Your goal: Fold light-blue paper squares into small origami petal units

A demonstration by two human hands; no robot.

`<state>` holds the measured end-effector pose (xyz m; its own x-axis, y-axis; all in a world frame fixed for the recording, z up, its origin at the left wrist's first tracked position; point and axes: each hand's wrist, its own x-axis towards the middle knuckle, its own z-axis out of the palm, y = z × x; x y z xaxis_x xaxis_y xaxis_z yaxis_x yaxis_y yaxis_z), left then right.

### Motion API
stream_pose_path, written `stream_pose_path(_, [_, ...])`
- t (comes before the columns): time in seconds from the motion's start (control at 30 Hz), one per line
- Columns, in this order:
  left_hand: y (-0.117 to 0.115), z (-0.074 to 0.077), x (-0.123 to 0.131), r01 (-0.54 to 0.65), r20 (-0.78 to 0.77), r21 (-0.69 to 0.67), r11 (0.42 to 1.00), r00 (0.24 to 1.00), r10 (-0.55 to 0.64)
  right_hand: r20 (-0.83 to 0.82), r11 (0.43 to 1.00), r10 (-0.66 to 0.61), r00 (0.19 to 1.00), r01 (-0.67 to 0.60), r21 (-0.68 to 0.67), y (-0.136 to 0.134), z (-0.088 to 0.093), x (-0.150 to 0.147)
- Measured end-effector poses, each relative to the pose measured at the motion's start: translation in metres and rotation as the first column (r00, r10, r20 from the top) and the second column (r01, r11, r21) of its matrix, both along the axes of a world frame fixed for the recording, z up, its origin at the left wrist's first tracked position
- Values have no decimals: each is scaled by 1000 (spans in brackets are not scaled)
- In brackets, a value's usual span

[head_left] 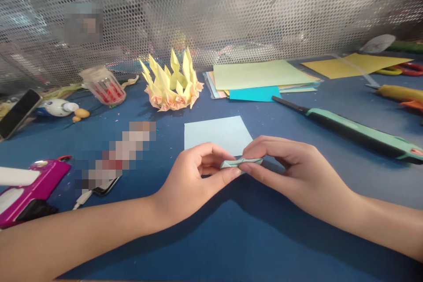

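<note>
Between my two hands is a small piece of folded pale green-blue paper [228, 164], held just above the blue table. My left hand [194, 180] pinches its left end between thumb and fingers. At the other end, my right hand [294, 165] grips it the same way, and both thumbs nearly meet on its near side. The fingertips cover much of the folds. Just beyond my hands a light blue sheet of paper [216, 132] lies flat, its near edge partly hidden behind them.
A yellow and peach folded-paper crown [175, 83] stands behind. Beside it lies a stack of coloured paper [261, 75]. A green and black long-nosed lighter [360, 134] is at right, a jar [104, 86], a phone [18, 112] and a magenta device [42, 185] at left. Perforated metal mesh [231, 13] closes the back.
</note>
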<state>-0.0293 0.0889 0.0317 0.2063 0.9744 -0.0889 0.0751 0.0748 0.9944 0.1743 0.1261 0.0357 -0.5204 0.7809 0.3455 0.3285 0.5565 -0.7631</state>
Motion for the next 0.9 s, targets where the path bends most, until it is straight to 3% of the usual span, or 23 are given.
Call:
stream_pose_path(0.33, [0,3,-3,43,-21,24,999,999,-42,19,999,36,999,-36,35,-3,2,0])
stream_pose_path(0.47, [1,2,-2,60,-18,55,997,998,-59,-25,990,44,999,-40,136,-2,0,3])
stream_pose_path(0.67, [1,2,-2,25,146,-84,996,989,-12,-98,906,2,995,40,422,-2,-1,8])
stream_pose_path(0.8, [2,2,-5,107,335,-90,990,940,-71,-47,861,37,998,-8,509,-2,-1,12])
stream_pose_path(0.9, [5,0,-5,73,387,-104,992,922,-27,0,855,70,998,-59,516,0,-1,13])
